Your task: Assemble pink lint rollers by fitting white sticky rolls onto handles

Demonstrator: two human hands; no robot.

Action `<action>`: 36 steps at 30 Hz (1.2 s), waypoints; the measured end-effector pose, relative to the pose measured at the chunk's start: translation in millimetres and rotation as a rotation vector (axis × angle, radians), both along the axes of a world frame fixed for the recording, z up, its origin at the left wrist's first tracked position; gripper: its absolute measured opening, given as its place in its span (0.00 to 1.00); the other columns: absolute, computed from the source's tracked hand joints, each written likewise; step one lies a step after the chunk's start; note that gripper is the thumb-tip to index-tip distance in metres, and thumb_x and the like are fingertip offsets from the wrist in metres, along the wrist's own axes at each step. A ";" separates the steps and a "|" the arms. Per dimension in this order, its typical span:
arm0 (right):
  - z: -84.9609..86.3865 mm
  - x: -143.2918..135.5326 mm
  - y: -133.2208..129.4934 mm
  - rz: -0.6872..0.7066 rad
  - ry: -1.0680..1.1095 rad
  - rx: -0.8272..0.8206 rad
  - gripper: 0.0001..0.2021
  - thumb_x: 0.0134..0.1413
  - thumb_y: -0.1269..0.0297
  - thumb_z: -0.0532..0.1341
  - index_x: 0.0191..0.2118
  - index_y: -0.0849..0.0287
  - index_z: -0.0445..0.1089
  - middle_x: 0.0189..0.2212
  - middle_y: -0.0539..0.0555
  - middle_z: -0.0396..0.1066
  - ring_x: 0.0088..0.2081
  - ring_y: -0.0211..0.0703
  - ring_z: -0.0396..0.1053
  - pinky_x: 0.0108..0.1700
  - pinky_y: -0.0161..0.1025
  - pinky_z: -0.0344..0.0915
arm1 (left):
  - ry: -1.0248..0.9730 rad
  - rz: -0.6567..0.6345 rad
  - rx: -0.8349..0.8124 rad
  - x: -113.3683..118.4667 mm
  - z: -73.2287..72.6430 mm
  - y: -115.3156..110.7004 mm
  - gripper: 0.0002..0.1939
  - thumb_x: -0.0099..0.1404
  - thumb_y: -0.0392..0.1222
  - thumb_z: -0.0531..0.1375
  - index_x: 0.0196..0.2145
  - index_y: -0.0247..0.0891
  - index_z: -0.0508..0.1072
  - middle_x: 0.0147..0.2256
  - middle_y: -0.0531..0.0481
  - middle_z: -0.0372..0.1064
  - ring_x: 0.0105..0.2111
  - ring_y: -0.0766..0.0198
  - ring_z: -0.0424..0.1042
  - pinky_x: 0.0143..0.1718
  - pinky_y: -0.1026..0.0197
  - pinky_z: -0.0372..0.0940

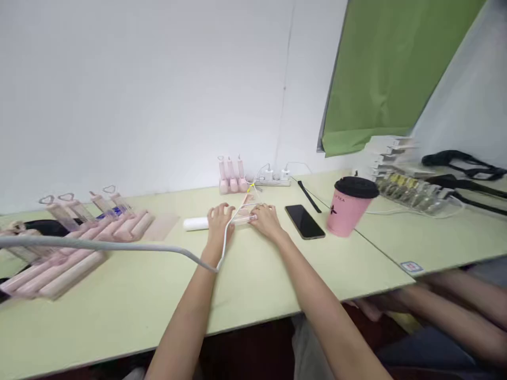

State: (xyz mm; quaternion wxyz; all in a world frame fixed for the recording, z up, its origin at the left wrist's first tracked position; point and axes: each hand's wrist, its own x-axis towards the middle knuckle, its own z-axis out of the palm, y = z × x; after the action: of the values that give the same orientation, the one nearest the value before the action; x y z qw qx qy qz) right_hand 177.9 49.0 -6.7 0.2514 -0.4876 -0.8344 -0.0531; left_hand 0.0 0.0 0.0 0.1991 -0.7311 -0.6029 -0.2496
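Observation:
A slim tube lies crosswise on the table in front of me, with a white, rounded end [195,224] at the left and a clear section [242,219] toward the right. My left hand [220,220] curls over the middle of it, just beside the white part. At the clear right end, the fingers of my right hand [266,217] are bent around the tube. Both hands rest low on the tabletop. A white cable [225,245] passes in front of my left wrist and partly covers the view of it. Small details under my fingers are hidden.
Pink tubes with clear, heart-topped parts [114,224] lie in rows at the left; several similar ones [233,182] stand by the wall. A power strip [273,181], black phone [304,221], black strap [309,196] and pink cup [350,206] are nearby. Another person's arm [455,311] shows at right.

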 end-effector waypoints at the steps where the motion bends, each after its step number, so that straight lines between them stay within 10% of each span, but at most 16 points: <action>1: 1.5 7.2 0.4 -0.052 0.012 -0.023 0.07 0.51 0.62 0.58 0.35 0.55 0.71 0.41 0.51 0.67 0.45 0.44 0.57 0.46 0.46 0.48 | -0.080 0.076 0.038 -7.3 -2.6 0.6 0.27 0.52 0.39 0.61 0.51 0.42 0.64 0.54 0.44 0.53 0.54 0.54 0.52 0.58 0.49 0.39; 10: 13.5 22.3 -10.7 -0.496 -0.004 -0.123 0.16 0.52 0.77 0.50 0.40 0.58 0.72 0.45 0.60 0.63 0.50 0.54 0.54 0.53 0.64 0.27 | -0.530 0.592 -0.078 -49.5 -33.6 16.4 0.29 0.51 0.53 0.60 0.49 0.40 0.66 0.57 0.34 0.41 0.59 0.44 0.40 0.53 0.41 0.46; 18: 4.2 -31.3 -19.7 -0.106 0.270 -0.151 0.11 0.54 0.70 0.52 0.40 0.59 0.70 0.42 0.56 0.66 0.47 0.48 0.58 0.54 0.51 0.46 | -0.757 0.667 -0.072 -54.5 -24.6 10.7 0.25 0.48 0.50 0.62 0.44 0.40 0.69 0.57 0.35 0.34 0.58 0.37 0.39 0.51 0.39 0.46; 21: -8.3 -51.4 -18.8 0.106 0.608 -0.501 0.16 0.54 0.64 0.56 0.49 0.60 0.63 0.48 0.57 0.62 0.49 0.45 0.60 0.53 0.44 0.53 | -0.757 0.536 -0.020 -42.0 -24.7 13.7 0.34 0.45 0.54 0.63 0.49 0.38 0.65 0.55 0.35 0.40 0.55 0.39 0.45 0.49 0.42 0.52; 25: -12.3 -56.2 -18.4 0.403 1.109 -0.927 0.39 0.48 0.57 0.62 0.62 0.57 0.43 0.58 0.60 0.49 0.54 0.40 0.58 0.54 0.37 0.55 | -0.727 0.037 0.041 -13.7 -26.3 22.4 0.46 0.42 0.53 0.66 0.56 0.33 0.55 0.55 0.35 0.39 0.56 0.43 0.46 0.54 0.45 0.51; 31: 5.9 -29.9 -21.8 0.762 1.236 -1.123 0.49 0.39 0.62 0.68 0.64 0.48 0.38 0.56 0.54 0.54 0.52 0.39 0.60 0.53 0.36 0.58 | -0.874 -0.406 -0.053 -11.6 -25.3 26.1 0.52 0.41 0.48 0.68 0.59 0.39 0.45 0.56 0.37 0.41 0.56 0.49 0.49 0.54 0.49 0.54; 36: 11.7 -20.7 -22.2 0.804 1.196 -1.146 0.51 0.36 0.66 0.69 0.64 0.45 0.39 0.60 0.52 0.46 0.53 0.39 0.58 0.51 0.33 0.59 | -1.078 -0.634 -0.255 -9.2 -14.7 16.6 0.49 0.42 0.45 0.68 0.57 0.43 0.47 0.57 0.38 0.41 0.58 0.51 0.49 0.51 0.53 0.58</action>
State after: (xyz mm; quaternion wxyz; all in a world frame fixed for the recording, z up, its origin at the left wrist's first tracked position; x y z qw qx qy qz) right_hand 157.3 26.8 5.0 0.3606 -0.1570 -0.5707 0.7209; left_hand -9.2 16.6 -14.7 -0.3044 -0.6638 -0.3978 -0.5555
